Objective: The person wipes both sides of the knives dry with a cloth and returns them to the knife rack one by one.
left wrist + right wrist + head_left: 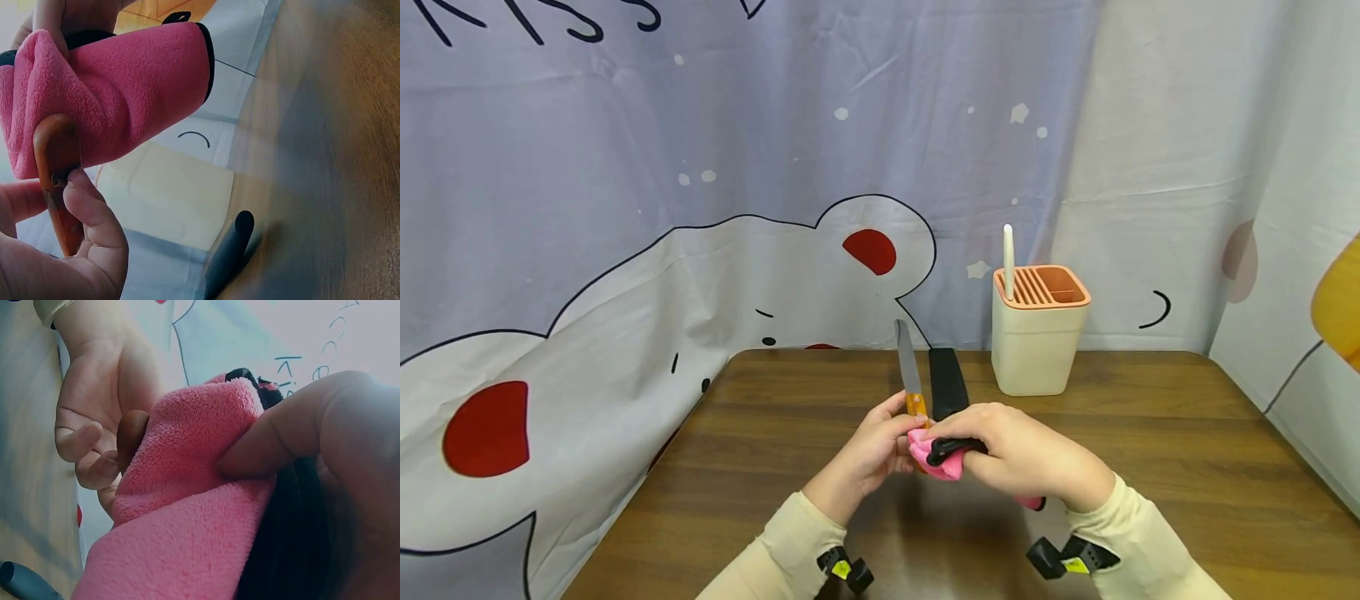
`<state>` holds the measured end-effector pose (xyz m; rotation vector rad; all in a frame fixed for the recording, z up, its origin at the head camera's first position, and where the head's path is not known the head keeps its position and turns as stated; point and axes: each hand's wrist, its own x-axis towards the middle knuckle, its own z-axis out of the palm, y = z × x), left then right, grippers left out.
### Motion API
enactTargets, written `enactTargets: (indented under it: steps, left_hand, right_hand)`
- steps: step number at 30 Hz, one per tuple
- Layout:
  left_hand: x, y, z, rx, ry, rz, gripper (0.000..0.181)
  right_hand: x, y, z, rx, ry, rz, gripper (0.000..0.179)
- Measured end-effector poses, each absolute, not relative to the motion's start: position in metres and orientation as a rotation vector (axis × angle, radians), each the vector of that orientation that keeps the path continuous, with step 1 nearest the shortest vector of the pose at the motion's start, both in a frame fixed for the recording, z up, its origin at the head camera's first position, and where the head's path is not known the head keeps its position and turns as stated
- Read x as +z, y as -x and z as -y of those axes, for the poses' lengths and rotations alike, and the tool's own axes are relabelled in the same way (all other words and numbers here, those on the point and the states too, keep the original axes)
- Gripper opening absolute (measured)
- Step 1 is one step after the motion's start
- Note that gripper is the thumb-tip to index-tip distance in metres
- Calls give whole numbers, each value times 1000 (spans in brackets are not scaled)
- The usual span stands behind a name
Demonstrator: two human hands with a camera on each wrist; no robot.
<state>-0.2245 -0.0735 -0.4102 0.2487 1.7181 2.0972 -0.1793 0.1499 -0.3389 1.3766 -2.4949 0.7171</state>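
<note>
My left hand (874,446) pinches a knife (908,362) by its orange-brown wooden handle (57,215), its grey blade pointing up and away. Bunched in my right hand (1026,450) is a pink cloth (943,467) with black edging. The right thumb and fingers press its folds, and the plush side lies against the handle's butt end in the left wrist view. Beyond the hands, a broad black blade-like piece (947,379) lies on the table. A dark rounded handle (232,253) shows below the cloth; whether it belongs to that piece is unclear.
A cream knife holder (1037,354) with an orange slotted top stands at the back right of the wooden table (1150,450). A white handle (1008,258) sticks up from its slots. A printed curtain (775,275) hangs behind the table's far edge.
</note>
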Motion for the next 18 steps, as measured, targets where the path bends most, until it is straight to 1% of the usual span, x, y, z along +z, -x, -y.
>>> enactTargets:
  steps: [7, 18]
  left_hand:
    - [-411, 223, 72, 2087, -274, -1723, 74]
    - [-411, 223, 72, 2110, -287, -1682, 70]
  right_hand:
    - [-337, 178, -151, 736, -1398, 2490, 50]
    - [-335, 177, -149, 742, -1485, 2450, 44]
